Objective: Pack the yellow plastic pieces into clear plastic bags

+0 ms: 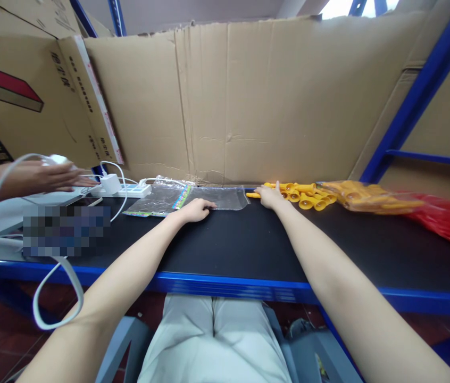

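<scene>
My left hand [198,210] rests on the black tabletop with its fingers curled at the lower edge of a clear plastic bag [225,197]. That bag lies flat and overlaps another clear bag [157,196] with a colourful printed strip. On the right, my right hand [269,196] is closed on a yellow plastic horn [253,195], whose narrow end sticks out to the left of the fingers. Beside this hand lies a loose pile of yellow plastic horns [307,201] with round flared ends. The exact grip of both hands is partly hidden.
A bag of yellow pieces [363,197] and red plastic bagging [444,215] lie at right. At left, another person's hand [59,175] is near a white power strip [129,190], cables and a pixelated area. A cardboard wall [281,101] stands behind; a blue rail [233,284] edges the front.
</scene>
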The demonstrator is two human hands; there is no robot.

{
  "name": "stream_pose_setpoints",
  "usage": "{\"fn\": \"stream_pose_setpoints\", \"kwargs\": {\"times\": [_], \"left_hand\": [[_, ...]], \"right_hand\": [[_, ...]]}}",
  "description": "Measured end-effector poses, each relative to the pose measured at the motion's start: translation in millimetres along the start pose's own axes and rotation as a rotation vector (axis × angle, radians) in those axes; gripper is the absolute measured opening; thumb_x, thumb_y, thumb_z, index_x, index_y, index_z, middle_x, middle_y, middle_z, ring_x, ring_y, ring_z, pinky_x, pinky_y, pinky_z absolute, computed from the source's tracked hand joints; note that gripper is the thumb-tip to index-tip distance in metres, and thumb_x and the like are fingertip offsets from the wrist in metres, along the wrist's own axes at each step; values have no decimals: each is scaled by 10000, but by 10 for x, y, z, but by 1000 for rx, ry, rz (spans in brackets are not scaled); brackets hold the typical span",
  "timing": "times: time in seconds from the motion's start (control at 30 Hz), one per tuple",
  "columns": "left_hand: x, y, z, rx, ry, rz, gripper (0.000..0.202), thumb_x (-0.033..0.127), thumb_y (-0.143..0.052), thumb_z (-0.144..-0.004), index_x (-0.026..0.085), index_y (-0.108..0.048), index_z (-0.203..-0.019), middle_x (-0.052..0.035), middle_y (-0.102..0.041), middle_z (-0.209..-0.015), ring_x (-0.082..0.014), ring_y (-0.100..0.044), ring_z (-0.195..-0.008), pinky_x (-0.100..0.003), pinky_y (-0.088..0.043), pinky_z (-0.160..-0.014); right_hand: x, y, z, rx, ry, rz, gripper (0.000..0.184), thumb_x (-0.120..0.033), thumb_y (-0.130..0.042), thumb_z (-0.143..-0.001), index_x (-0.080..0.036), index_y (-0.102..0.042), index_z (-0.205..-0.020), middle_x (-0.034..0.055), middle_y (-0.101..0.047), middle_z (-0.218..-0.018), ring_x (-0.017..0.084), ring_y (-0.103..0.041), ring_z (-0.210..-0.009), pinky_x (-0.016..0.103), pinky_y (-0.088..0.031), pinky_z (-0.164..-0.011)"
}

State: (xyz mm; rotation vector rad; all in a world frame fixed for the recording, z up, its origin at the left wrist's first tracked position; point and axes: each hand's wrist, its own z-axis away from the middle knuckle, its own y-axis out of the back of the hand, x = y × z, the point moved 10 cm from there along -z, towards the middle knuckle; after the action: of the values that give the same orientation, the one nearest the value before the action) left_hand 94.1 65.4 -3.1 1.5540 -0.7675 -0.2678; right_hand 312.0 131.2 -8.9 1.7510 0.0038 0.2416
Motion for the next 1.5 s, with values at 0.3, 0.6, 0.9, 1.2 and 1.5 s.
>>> {"fn": "stream_pose_setpoints", "kwargs": {"times": [0.3, 0.6, 0.9, 1.2, 1.5], "left_hand": [[88, -8, 67, -47, 34, 29, 499, 463, -486, -808, 170, -586, -1199, -75, -511, -1328, -235, -424, -1266, -355, -307, -1065], [20, -75, 120, -116, 158, -50, 659, 647, -327, -826, 257, -419, -1349, -80, -153, -1515, -344, -29, -1391, -676, 10, -1009], [-102, -171, 110, -164, 214, -74, 722, 722, -216, -800, 331, -317, -1399, -37, -61, -1525, -340, 59, -1385, -677, 99, -983], [-67, -168, 124, -170, 206, -61, 726, 704, -236, -812, 309, -266, -1420, -57, -85, -1519, -349, 14, -1385, -676, 67, -994], [-62, -171, 121, -169, 202, -53, 740, 682, -232, -826, 298, -140, -1452, -64, -74, -1519, -330, -19, -1390, -646, 18, -1027]], "right_hand": [[-20, 16, 27, -9, 0, -17, 538, -31, -343, -789, -210, -515, -1266, 85, -460, -1362, 238, -315, -1312, 642, -56, -1043], [-9, 6, 31, -12, -4, -35, 520, -29, -346, -791, -196, -519, -1252, 83, -457, -1366, 227, -298, -1325, 631, -53, -1050], [11, -5, 11, -10, -8, -45, 539, -35, -348, -788, -210, -506, -1273, 79, -455, -1367, 222, -305, -1318, 613, -48, -1058], [37, -32, -17, 13, -6, -46, 528, -40, -369, -774, -223, -539, -1239, 87, -499, -1317, 234, -348, -1282, 616, -66, -1052], [39, -14, -12, 26, -7, -63, 488, -58, -386, -775, -220, -569, -1197, 95, -526, -1273, 236, -409, -1222, 615, -76, -1046]]}}
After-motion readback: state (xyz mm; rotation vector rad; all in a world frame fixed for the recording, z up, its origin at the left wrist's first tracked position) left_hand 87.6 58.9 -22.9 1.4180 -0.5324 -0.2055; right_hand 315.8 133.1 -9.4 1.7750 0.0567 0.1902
